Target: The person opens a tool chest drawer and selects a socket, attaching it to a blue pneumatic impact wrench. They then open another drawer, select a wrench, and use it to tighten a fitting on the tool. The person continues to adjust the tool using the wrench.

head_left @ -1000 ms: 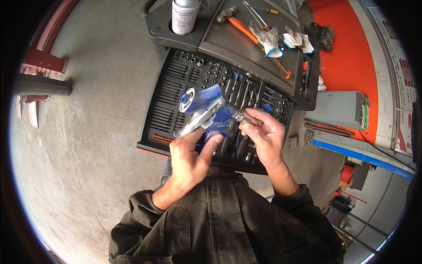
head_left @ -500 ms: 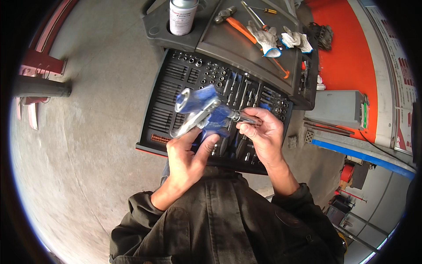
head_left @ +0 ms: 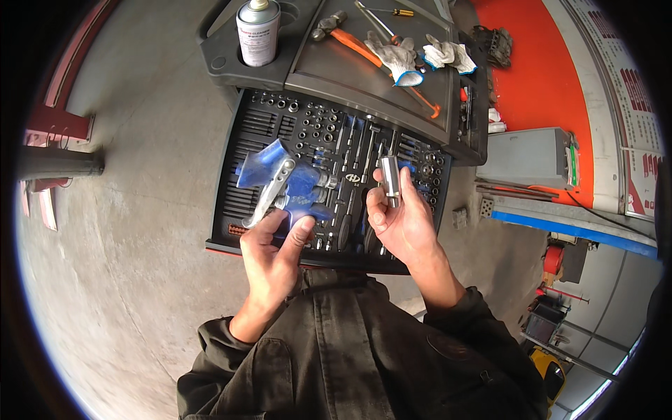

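My left hand (head_left: 271, 252) is closed around the lower end of a blue tool body (head_left: 301, 187) with a long silver lever along its side. A round metal fitting (head_left: 326, 180) sticks out of the body toward the right. In my right hand (head_left: 406, 218), a shiny metal cylinder (head_left: 390, 176), shaped like a deep socket, stands nearly upright between thumb and fingers. It is apart from the blue tool. Both hands are above an open tool drawer (head_left: 246, 143) of sockets, bits and drivers in a black insert; the hands and blue tool hide parts of it.
Behind the drawer, the cart top (head_left: 322, 63) carries an orange-handled hammer (head_left: 357, 46), a pry tool, a small screwdriver (head_left: 402, 12) and work gloves (head_left: 397, 59). A spray can (head_left: 258, 35) sits in the holder at its left. A grey box (head_left: 525, 162) stands right.
The metal cylinder was against the blue tool's fitting; now it is apart, tilted upright in my right hand. The blue tool has shifted left and its fitting is bare.
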The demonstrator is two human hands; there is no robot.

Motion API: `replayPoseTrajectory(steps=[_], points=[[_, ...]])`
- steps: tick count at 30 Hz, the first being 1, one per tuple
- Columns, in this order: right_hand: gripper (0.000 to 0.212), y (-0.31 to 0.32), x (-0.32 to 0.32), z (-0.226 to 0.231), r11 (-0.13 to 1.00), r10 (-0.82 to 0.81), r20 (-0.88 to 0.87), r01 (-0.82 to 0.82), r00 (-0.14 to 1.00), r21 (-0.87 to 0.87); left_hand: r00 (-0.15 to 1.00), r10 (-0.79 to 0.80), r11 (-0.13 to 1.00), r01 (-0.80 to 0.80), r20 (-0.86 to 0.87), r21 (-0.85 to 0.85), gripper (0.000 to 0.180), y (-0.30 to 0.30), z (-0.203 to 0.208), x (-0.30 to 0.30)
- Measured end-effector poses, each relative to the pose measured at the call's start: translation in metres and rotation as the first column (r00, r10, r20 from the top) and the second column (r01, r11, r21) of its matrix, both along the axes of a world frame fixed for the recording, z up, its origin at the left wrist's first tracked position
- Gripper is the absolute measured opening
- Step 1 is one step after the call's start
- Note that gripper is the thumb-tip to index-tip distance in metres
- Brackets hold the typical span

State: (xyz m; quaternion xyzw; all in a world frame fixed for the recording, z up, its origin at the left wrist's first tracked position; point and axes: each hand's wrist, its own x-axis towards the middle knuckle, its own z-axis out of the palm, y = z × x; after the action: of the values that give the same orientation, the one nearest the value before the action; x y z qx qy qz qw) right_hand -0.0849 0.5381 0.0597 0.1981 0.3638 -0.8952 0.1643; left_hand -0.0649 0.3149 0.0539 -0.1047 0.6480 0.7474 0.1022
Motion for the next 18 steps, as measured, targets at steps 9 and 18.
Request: replayPoseTrajectory(steps=[9,18], points=[[0.041,0.001,0.001,-0.009,0.986,-0.077,0.212,0.107,0.974,-0.13,1.0,0.014,0.999,-0.015,0.028,0.044,0.022,0.004,0.004,0.002],[0.021,0.003,0.01,-0.01,0.991,0.069,-0.154,-0.05,0.986,0.12,1.0,-0.025,1.0,0.025,0.008,0.013,0.021,0.001,0.004,0.003]])
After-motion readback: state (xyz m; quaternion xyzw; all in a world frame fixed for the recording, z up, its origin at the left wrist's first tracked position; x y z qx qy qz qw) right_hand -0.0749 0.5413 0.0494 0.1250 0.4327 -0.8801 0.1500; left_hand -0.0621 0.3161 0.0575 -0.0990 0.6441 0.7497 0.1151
